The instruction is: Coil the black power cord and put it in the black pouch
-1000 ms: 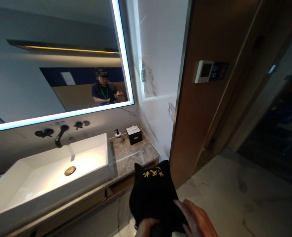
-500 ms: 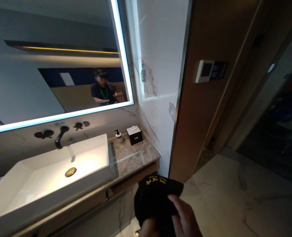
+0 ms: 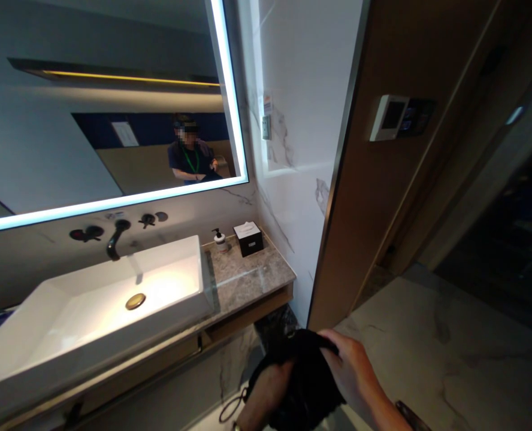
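A black cloth bag (image 3: 308,383) is in front of me at the lower middle, with a thin dark cord loop (image 3: 231,409) hanging at its left. My right hand (image 3: 349,359) is closed on the bag's upper right edge, thumb and fingers pinching the cloth. From the lower left, my left hand (image 3: 272,383) reaches into the dark folds. Its fingers are hidden by the cloth, so I cannot tell what they hold. Whatever the bag contains is not visible.
To the left is a white rectangular basin (image 3: 113,323) with a black faucet (image 3: 115,239). A soap pump bottle (image 3: 220,240) and a black tissue box (image 3: 248,239) stand on the stone counter (image 3: 248,278). Above hangs a lit mirror (image 3: 113,137). A brown wall panel (image 3: 360,197) rises on the right.
The bag has been turned, and its yellow lettering no longer shows. My left hand has moved up into the cloth, my right hand grips the upper edge. The view has shifted slightly.
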A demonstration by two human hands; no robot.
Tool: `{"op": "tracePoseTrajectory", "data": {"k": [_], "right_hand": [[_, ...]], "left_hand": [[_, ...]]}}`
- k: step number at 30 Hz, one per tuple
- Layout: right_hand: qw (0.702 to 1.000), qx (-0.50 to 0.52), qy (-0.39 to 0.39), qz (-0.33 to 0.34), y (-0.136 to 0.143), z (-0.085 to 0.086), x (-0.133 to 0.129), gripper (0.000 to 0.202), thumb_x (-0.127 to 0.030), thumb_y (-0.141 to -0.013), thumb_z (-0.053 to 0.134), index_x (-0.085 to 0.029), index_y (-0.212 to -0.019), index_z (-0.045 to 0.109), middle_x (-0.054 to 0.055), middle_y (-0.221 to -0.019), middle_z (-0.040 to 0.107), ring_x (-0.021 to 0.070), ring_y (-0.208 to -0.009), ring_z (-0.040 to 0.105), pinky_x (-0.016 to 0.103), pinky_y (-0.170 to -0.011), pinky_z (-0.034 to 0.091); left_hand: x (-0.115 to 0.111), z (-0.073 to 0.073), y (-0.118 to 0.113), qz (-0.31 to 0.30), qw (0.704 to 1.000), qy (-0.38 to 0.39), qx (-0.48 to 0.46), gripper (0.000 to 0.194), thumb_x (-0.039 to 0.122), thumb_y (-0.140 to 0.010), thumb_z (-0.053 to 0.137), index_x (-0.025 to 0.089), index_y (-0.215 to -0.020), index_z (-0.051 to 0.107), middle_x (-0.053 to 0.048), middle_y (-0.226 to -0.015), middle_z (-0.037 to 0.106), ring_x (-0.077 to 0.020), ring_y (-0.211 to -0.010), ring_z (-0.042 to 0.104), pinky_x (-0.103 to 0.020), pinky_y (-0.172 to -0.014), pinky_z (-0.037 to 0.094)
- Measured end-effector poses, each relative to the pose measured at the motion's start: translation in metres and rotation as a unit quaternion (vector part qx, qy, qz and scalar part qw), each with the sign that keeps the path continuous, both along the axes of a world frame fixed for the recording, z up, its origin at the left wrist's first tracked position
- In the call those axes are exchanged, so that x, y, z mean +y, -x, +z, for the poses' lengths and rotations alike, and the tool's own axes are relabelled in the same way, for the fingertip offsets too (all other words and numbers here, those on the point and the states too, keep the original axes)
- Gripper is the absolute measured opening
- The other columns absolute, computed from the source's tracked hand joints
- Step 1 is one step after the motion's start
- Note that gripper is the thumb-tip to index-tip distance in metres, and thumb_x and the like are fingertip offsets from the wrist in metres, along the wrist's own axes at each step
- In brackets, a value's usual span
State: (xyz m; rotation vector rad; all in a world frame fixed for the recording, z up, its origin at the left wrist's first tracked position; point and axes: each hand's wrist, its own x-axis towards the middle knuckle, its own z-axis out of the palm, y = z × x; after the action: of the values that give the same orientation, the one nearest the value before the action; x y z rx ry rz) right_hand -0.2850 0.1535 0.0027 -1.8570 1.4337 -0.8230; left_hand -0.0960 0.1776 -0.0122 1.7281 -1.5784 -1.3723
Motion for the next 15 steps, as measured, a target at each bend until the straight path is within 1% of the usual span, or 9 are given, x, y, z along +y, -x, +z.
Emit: {"op": "tracePoseTrajectory", "data": {"k": [1,3,5,6,8,10,12,13,15], "right_hand": [[0.999,-0.008,-0.039,-0.001,0.001,0.007,-0.005,0.035,-0.028,-0.079,0.04,-0.016,-0.095,0.069,0.01,-0.096,0.071,0.0215,-0.088,0.068,0.03,-0.08,0.051],[0.997,-0.004,-0.071,-0.012,0.006,0.015,-0.012,0.034,-0.029,-0.078,0.04,-0.017,-0.092,0.068,0.008,-0.091,0.071,0.022,-0.086,0.067,0.031,-0.078,0.049],[0.997,0.008,-0.079,-0.013,0.012,0.014,-0.013,0.031,-0.028,-0.076,0.04,-0.017,-0.087,0.067,0.007,-0.086,0.07,0.0223,-0.085,0.066,0.031,-0.078,0.047],[0.996,0.011,-0.085,-0.003,0.014,0.011,-0.011,0.03,-0.028,-0.075,0.04,-0.017,-0.083,0.066,0.007,-0.082,0.069,0.0222,-0.083,0.065,0.031,-0.076,0.046],[0.995,0.017,-0.102,0.016,0.014,0.005,-0.005,0.027,-0.027,-0.073,0.04,-0.016,-0.076,0.065,0.006,-0.075,0.067,0.0217,-0.077,0.064,0.03,-0.07,0.045],[0.991,0.024,-0.125,0.029,0.01,0.001,0.002,0.025,-0.028,-0.072,0.041,-0.017,-0.073,0.064,0.005,-0.073,0.067,0.0213,-0.074,0.063,0.029,-0.067,0.044],[0.987,0.023,-0.158,0.028,0.004,0.0,0.008,0.023,-0.03,-0.07,0.043,-0.018,-0.071,0.062,0.004,-0.073,0.067,0.0212,-0.074,0.063,0.028,-0.066,0.044],[0.984,0.016,-0.175,0.028,0.002,0.001,0.01,0.022,-0.031,-0.069,0.043,-0.018,-0.07,0.06,0.004,-0.072,0.066,0.0211,-0.073,0.063,0.028,-0.065,0.043],[0.98,-0.002,-0.196,0.026,0.0,0.007,0.011,0.023,-0.036,-0.068,0.042,-0.019,-0.069,0.056,0.004,-0.071,0.064,0.0211,-0.073,0.061,0.028,-0.064,0.041]], "left_hand": [[0.0,0.007,-0.002,-0.003,1.0,-0.023,0.0,0.053,0.055,-0.092,0.035,0.017,-0.107,0.069,-0.008,-0.109,0.071,-0.0256,-0.11,0.06,-0.036,-0.097,0.045],[0.003,0.021,-0.006,-0.032,0.997,-0.061,0.035,0.06,0.06,-0.089,0.036,0.014,-0.113,0.067,-0.008,-0.111,0.07,-0.0261,-0.106,0.062,-0.035,-0.092,0.048],[0.011,0.033,-0.012,-0.089,0.992,-0.059,0.065,0.061,0.059,-0.084,0.049,0.016,-0.125,0.059,-0.007,-0.119,0.067,-0.0255,-0.107,0.061,-0.033,-0.092,0.049],[0.016,0.038,-0.014,-0.108,0.992,-0.049,0.049,0.063,0.055,-0.08,0.057,0.017,-0.13,0.055,-0.007,-0.123,0.065,-0.0256,-0.11,0.06,-0.033,-0.094,0.048],[0.023,0.044,-0.018,-0.106,0.993,-0.027,-0.046,0.064,0.046,-0.075,0.065,0.019,-0.132,0.053,-0.009,-0.127,0.063,-0.0273,-0.115,0.057,-0.034,-0.098,0.045],[0.027,0.045,-0.019,-0.087,0.983,-0.019,-0.161,0.05,0.043,-0.08,0.058,0.017,-0.123,0.059,-0.013,-0.122,0.064,-0.0294,-0.115,0.058,-0.036,-0.097,0.044],[0.027,0.042,-0.018,-0.109,0.966,-0.043,-0.231,0.04,0.038,-0.083,0.054,0.016,-0.116,0.062,-0.015,-0.119,0.066,-0.0304,-0.113,0.059,-0.037,-0.095,0.045],[0.026,0.039,-0.018,-0.127,0.958,-0.058,-0.25,0.04,0.035,-0.081,0.055,0.015,-0.115,0.061,-0.016,-0.12,0.065,-0.031,-0.113,0.059,-0.038,-0.095,0.045],[0.026,0.031,-0.017,-0.152,0.949,-0.076,-0.266,0.047,0.029,-0.076,0.06,0.013,-0.12,0.058,-0.017,-0.124,0.063,-0.033,-0.115,0.058,-0.04,-0.095,0.046]]}}
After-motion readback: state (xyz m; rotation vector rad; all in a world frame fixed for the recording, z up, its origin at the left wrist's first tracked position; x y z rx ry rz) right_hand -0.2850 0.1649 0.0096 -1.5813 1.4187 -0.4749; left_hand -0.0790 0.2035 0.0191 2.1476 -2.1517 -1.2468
